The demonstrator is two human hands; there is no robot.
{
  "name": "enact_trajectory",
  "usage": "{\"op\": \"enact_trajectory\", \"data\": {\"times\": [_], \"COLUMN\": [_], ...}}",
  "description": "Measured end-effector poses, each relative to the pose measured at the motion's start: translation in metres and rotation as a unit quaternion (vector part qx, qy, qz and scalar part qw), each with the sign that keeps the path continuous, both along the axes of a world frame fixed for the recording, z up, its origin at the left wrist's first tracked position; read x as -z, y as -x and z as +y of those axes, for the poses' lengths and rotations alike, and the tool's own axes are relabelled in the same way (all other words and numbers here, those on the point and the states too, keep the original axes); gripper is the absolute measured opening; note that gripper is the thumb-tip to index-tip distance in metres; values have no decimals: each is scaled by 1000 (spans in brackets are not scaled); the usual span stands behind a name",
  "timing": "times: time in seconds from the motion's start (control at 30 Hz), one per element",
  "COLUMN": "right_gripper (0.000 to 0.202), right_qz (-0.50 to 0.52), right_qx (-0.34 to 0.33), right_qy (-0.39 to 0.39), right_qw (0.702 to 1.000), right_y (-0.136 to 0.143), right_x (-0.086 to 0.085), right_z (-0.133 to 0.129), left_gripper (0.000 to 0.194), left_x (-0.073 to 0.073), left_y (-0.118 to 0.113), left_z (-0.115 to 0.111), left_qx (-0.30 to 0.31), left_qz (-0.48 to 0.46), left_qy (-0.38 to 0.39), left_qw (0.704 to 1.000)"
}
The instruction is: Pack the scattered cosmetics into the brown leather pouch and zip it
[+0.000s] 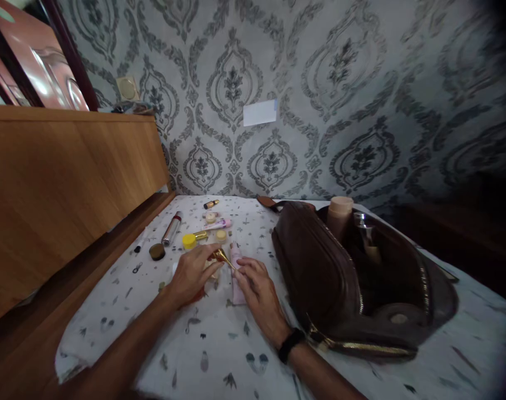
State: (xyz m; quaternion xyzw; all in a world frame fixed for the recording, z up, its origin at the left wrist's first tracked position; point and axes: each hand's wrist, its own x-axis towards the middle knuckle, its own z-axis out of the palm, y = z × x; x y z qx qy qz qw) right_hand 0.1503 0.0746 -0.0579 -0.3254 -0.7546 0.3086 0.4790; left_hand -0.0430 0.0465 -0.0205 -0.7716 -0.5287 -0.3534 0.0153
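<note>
A small shiny gold tube [223,255] is pinched between my two hands over the patterned white sheet. The fingers of my left hand [191,273] close on its wider end. At its narrower end, the fingertips of my right hand [256,286] are closed on it. A pale pink squeeze tube [238,290] lies just beneath, partly covered by my right fingers. Under my left hand sits something reddish that I cannot make out. Beyond my hands are a yellow-lidded jar [189,241], a small round pot [221,236] and a pink-and-white tube [218,224].
To the right, an open brown bag [315,261] has a beige-capped bottle [340,216] and a clear-topped bottle [366,233] inside. A brown lid [156,251], a silver cylinder [171,229] and a black-and-gold lipstick [211,204] lie farther left. A wooden cabinet [69,194] borders the left side.
</note>
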Motion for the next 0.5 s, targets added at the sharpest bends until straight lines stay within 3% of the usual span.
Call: {"op": "enact_trajectory", "data": {"times": [0.23,0.5], "right_gripper": [20,19], "right_qz": [63,73], "right_qx": [-4,42], "right_qy": [33,2], "right_qw": [997,996], "right_y": [-1,1], "right_x": [-3,-7], "right_z": [0,-10], "left_gripper": [32,40], "left_x": [-14,-20], "left_y": [-2,-7], "left_z": [-3,-5], "left_qx": [17,-6], "left_qz": [-212,-310], "left_qy": [111,190], "left_qw": [971,932]}}
